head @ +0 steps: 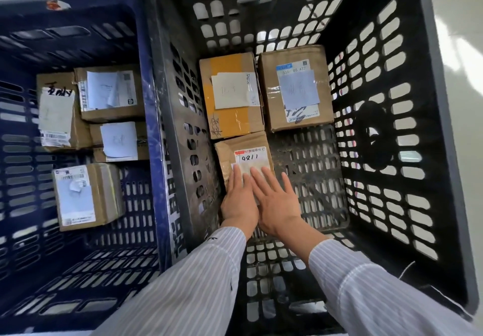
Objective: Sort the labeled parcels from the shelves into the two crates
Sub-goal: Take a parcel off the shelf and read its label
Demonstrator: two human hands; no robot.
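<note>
I look straight down into two crates. In the black crate (pixel 386 152) a small cardboard parcel (pixel 244 150) with "9811" written on its label lies on the floor by the left wall. My left hand (pixel 239 199) and my right hand (pixel 277 202) both rest flat on its near end, fingers straight. Two more parcels lie beyond it: one with yellow tape (pixel 230 95) and a brown one (pixel 296 87) with a blue-white label. The blue crate (pixel 146 79) on the left holds several labeled parcels, the nearest one (pixel 86 197) lying apart from the others.
The two crates stand side by side, walls touching. The black crate's slotted floor is bare to the right of and nearer than my hands. The blue crate's near half is also bare floor. Pale floor shows at the right edge.
</note>
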